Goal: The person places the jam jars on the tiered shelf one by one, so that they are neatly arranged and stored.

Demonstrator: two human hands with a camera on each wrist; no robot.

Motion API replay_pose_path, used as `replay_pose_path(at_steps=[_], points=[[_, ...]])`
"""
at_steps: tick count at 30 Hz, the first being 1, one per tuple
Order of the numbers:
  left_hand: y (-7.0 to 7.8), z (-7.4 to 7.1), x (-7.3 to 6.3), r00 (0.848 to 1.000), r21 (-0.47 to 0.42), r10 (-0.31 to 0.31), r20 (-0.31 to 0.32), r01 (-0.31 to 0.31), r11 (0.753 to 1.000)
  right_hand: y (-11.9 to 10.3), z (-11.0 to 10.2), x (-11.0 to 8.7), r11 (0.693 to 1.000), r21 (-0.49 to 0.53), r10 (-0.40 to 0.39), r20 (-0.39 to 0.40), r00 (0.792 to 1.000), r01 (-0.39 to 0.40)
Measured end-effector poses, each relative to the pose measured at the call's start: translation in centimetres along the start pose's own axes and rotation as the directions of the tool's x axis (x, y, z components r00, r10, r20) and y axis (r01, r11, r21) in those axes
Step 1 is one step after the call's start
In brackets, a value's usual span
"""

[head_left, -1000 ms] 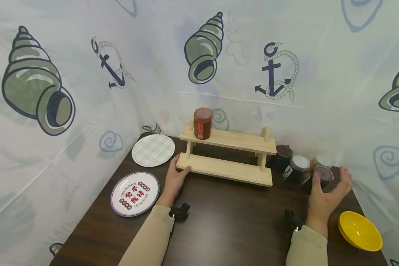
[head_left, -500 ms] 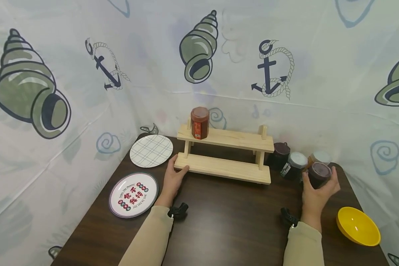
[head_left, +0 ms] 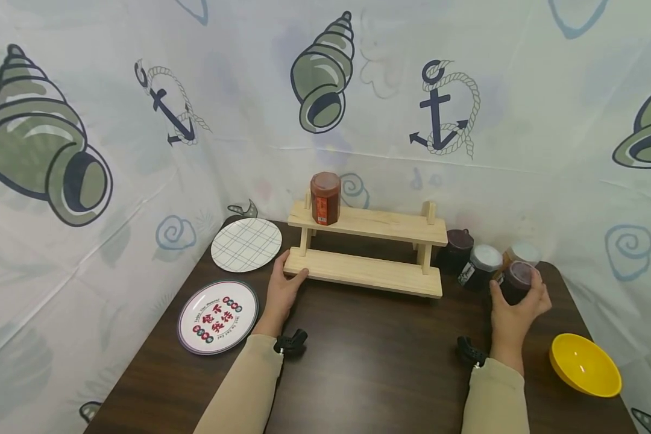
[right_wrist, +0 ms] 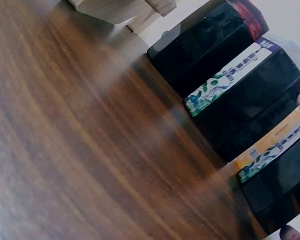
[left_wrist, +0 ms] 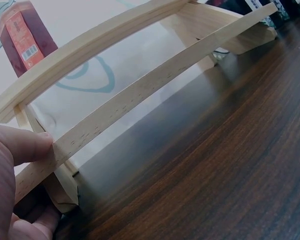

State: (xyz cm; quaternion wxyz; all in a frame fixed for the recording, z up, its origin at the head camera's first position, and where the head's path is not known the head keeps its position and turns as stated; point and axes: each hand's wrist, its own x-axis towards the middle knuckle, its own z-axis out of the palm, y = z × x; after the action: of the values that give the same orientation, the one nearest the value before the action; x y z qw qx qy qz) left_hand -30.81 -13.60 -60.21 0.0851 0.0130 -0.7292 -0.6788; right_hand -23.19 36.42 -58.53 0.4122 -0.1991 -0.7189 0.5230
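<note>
In the head view my left hand (head_left: 281,298) grips the left end of a two-tier wooden shelf (head_left: 363,271). The left wrist view shows the thumb at the lower board's front edge and other fingers beneath it. A red-brown jar (head_left: 325,199) with an orange-red label stands on the upper board's left part. At the right, my right hand (head_left: 512,319) holds a dark jar (head_left: 515,283) with a purplish lid, thumb and fingers on opposite sides. Only some fingertips enter the right wrist view, beside that dark jar (right_wrist: 280,185).
Behind the held jar stand a white-lidded dark jar (head_left: 480,268), a dark-red-lidded jar (head_left: 458,250) and an orange-labelled jar (head_left: 523,253). A yellow bowl (head_left: 586,364) sits at the right edge. Two plates lie left: one checked (head_left: 246,244), one with red lettering (head_left: 217,346).
My right hand's fingers, spread wide around the dark jar a second ago, have closed onto it, and the hand has shifted slightly left. The left hand keeps its grip on the shelf.
</note>
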Motion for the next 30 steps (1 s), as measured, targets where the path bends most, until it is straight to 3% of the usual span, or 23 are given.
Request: replay_pose_path(at_steps=[4, 8, 17, 26, 30], points=[[0.13, 0.03, -0.05, 1.000, -0.015, -0.004, 0.003, 0.004, 1.000, 0.21, 0.15, 0.06, 0.992, -0.067, 0.106, 0.041, 0.994, -0.103], [0.09, 0.05, -0.05, 1.000, -0.027, -0.009, 0.006, 0.009, 1.000, 0.18, 0.30, 0.13, 0.985, -0.070, 0.159, 0.051, 0.986, -0.155], [0.03, 0.05, 0.06, 1.000, -0.033, -0.012, 0.008, 0.012, 0.999, 0.29, 0.38, 0.07, 0.996, -0.034, 0.086, 0.003, 0.996, -0.086], [0.30, 0.12, 0.11, 1.000, -0.017, -0.020, -0.004, 0.020, 1.000, 0.65, 0.48, 0.32, 0.997, -0.030, 0.073, -0.028, 0.997, -0.074], [0.38, 0.09, 0.12, 1.000, -0.015, -0.023, -0.002, 0.023, 1.000, 0.67, 0.64, 0.28, 0.997, 0.021, 0.081, -0.058, 0.995, -0.080]])
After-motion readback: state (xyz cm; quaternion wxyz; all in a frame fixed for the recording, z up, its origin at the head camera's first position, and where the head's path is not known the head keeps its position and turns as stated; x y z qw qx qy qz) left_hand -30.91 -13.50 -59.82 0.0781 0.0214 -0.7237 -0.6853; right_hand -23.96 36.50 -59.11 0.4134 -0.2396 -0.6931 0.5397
